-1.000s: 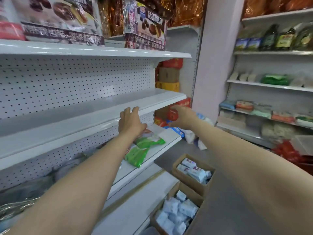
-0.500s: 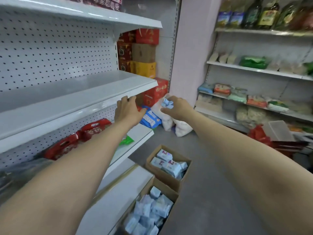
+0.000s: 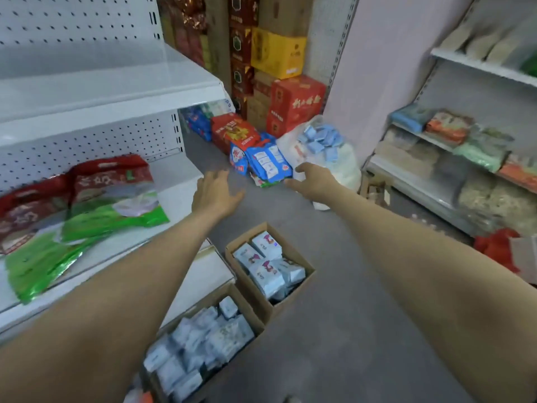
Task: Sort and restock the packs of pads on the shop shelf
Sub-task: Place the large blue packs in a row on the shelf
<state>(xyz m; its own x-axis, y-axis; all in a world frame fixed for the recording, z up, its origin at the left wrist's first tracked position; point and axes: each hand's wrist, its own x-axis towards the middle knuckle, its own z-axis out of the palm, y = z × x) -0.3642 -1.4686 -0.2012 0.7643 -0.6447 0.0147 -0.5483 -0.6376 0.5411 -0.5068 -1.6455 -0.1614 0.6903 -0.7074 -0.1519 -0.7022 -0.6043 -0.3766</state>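
On the floor (image 3: 334, 330) off the shelf (image 3: 186, 184) corner, near box (image 3: 252, 324) and far box (image 3: 260, 298) hold pale packs (image 3: 266, 274), the bag (image 3: 347, 167) blue packs (image 3: 319, 139); left hand (image 3: 216, 196), right hand (image 3: 312, 181) spread, empty.

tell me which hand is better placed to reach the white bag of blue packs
Probably the right: the right hand is beside the white bag of blue packs, fingers open; the left hand hovers farther left over the floor.

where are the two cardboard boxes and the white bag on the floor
Near box (image 3: 255, 319), head view, right corner of its rim.
Far box (image 3: 293, 299), head view, outer front wall.
White bag (image 3: 345, 167), head view, white side below its blue packs (image 3: 319, 138).
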